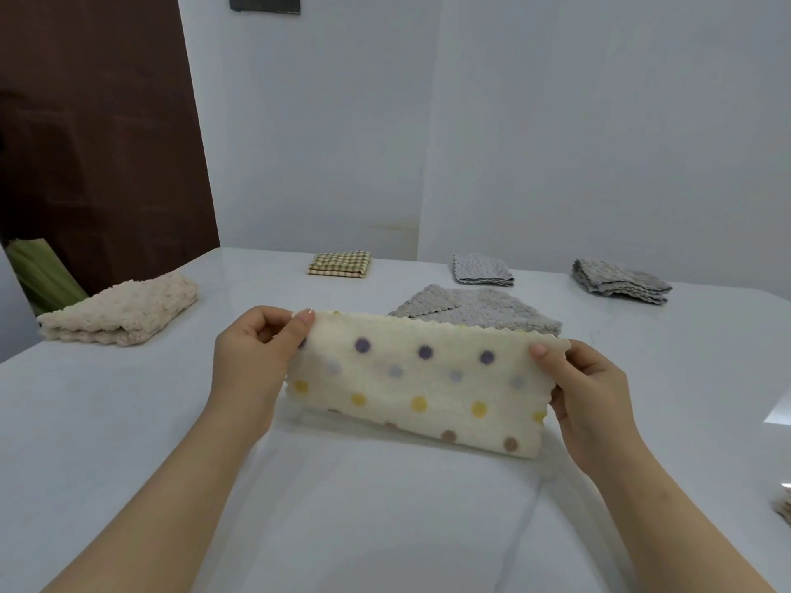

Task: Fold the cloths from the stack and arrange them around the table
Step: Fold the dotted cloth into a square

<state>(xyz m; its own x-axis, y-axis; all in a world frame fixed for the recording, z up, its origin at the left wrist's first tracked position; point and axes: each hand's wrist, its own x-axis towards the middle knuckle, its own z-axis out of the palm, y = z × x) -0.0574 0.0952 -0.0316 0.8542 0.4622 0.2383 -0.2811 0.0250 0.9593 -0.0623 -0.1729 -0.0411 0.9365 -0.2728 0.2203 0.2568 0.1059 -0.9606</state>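
The dotted cloth (419,383) is doubled over into a long strip, scalloped edges up and the fold low, at or just above the bench (128,421); whether it touches I cannot tell. The likely failure is the two layers sliding out of line. The fabric is soft and plush, and each top corner is held only by a pinch, so a slack thumb or an uneven pull could let the back layer slip and leave the next fold skewed. The strip already tilts, its right end lower, and folding it that way could give a lopsided result. The left hand (252,348) pinches the upper left corner, thumb on the near face. The right hand (586,387) pinches the upper right corner the same way, so the cloth spans the gap between them, in front of the person at mid-bench. Just behind lies a flat grey cloth (479,310), which a forward swing could ruffle. Folded cloths sit farther out: a beige cloth (124,314), a checked cloth (340,263) and two grey ones.
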